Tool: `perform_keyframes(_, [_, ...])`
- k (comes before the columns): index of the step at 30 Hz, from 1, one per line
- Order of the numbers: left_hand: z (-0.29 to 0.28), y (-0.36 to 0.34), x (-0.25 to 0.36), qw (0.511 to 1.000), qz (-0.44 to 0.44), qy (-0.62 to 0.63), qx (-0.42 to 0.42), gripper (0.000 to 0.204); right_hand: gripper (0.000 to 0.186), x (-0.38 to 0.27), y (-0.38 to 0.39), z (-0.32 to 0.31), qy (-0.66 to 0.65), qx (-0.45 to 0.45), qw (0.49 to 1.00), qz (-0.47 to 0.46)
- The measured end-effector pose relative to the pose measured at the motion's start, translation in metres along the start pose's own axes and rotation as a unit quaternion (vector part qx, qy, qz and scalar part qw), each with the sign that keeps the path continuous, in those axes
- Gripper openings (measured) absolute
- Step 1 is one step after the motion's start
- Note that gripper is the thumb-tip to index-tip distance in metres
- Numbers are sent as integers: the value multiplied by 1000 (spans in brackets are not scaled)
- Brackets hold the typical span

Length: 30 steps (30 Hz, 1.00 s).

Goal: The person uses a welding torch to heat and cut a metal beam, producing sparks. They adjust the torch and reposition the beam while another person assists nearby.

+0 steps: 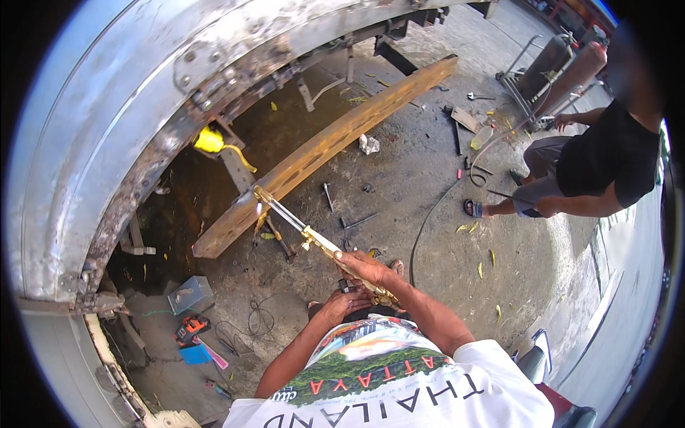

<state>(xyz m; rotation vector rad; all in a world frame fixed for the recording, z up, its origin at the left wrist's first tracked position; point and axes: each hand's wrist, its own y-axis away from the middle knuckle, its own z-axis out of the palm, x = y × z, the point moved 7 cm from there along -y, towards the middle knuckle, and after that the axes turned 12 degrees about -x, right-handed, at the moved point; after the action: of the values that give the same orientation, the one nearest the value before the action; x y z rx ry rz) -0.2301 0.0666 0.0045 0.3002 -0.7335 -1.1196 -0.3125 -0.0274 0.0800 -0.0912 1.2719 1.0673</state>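
We note right hand (pixel 362 267) wrapped round the brass torch (pixel 321 241) — left hand (pixel 335 308) bent just beside, grip we cannot tell. Yellowish container (pixel 481 138) well apart — contents unclear.

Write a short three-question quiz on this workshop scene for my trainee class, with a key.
1. Which of the wearer's hands grips the shaft of the cutting torch?
2. True or false: the co-worker wears a black shirt.
3. What stands near the co-worker, at upper right?
A) Buckets
B) Gas cylinders
C) Ladders

Key: 1. The right hand. 2. True. 3. B.
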Motion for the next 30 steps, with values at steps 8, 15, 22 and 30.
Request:
perform_keyframes(8, [122, -134, -8, 968, -152, -174, -96, 43, 59, 13, 120, -171, -104, 172, 978, -63])
perform_keyframes(15, [215, -204, 30, 936, -60, -317, -139, 42, 61, -22, 219, -264, -267, 245, 908, -209])
perform_keyframes(22, [328, -229, 70, 777, 73, -609, -142, 40, 74, -18, 299, -327, -318, 311, 843, -303])
perform_keyframes(30, [366, -330, 104, 782, 44, -590, -197, 39, 52, 29, 353, -393, -361, 344, 819, -283])
